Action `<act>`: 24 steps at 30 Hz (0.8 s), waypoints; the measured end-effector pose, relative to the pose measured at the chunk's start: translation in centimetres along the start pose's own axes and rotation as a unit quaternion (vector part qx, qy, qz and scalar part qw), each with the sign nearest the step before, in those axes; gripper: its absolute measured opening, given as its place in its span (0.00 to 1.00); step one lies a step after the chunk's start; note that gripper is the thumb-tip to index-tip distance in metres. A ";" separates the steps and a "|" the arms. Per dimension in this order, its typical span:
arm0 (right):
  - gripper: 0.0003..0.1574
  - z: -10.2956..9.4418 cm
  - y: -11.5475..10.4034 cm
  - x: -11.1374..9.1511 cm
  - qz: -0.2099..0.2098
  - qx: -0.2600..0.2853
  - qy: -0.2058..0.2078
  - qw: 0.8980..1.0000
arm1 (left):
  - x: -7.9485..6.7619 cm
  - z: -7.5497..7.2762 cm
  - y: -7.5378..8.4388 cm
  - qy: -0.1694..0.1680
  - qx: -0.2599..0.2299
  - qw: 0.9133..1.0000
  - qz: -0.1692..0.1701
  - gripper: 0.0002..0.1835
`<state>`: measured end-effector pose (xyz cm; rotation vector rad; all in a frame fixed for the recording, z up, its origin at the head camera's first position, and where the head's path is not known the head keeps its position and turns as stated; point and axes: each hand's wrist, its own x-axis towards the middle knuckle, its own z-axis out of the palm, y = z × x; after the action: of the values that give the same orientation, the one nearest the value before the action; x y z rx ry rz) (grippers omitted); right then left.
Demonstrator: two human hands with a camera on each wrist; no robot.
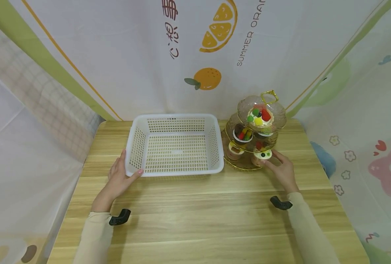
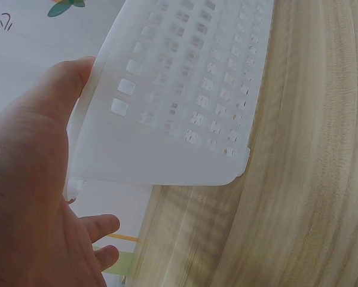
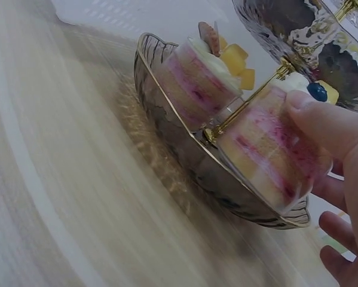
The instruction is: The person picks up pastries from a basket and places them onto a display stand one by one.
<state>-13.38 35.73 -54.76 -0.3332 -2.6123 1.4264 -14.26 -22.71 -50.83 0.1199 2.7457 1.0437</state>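
Note:
A white plastic basket [image 1: 178, 173] with perforated walls and nothing in it sits on the wooden table. My left hand [image 1: 117, 178] grips its near left corner, the thumb over the rim and the other fingers along the outside. On the right stands a three-tier, gold-rimmed clear cake stand [image 1: 245, 168]. At its bottom tier my right hand [image 1: 282, 172] holds a dessert cup [image 3: 274, 146] with pink and cream cake layers and berry and fruit topping, the thumb at its top edge. Beside it on that tier is another layered dessert cup [image 3: 196, 86].
On the top tier lies a fruit tart [image 1: 260, 118]. The middle tier bears a dark cupcake [image 1: 242, 134] with fruit and other pieces partly hidden. The wooden table [image 1: 195, 216] extends toward me, with a printed curtain [image 1: 132, 73] behind it.

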 end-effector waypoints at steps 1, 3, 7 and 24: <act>0.45 0.1 0.0 0.1 0.001 0.001 0.004 1.000 | 0.0 0.0 0.0 0.000 0.000 1.000 0.000 0.59; 0.45 0.3 0.1 0.2 0.001 0.003 0.014 1.000 | 0.0 0.0 -0.1 0.000 0.000 1.000 -0.002 0.59; 0.42 0.8 0.2 0.4 0.001 0.009 0.036 0.999 | 0.1 0.1 -0.2 0.000 -0.002 1.000 -0.001 0.59; 0.32 2.8 0.4 1.7 0.002 0.053 0.087 0.995 | 0.1 0.0 0.0 0.003 0.002 1.000 -0.001 0.59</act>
<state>-15.63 34.15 -56.54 -0.4291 -2.3898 1.4605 -14.38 -22.68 -50.83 0.1147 2.7524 1.0391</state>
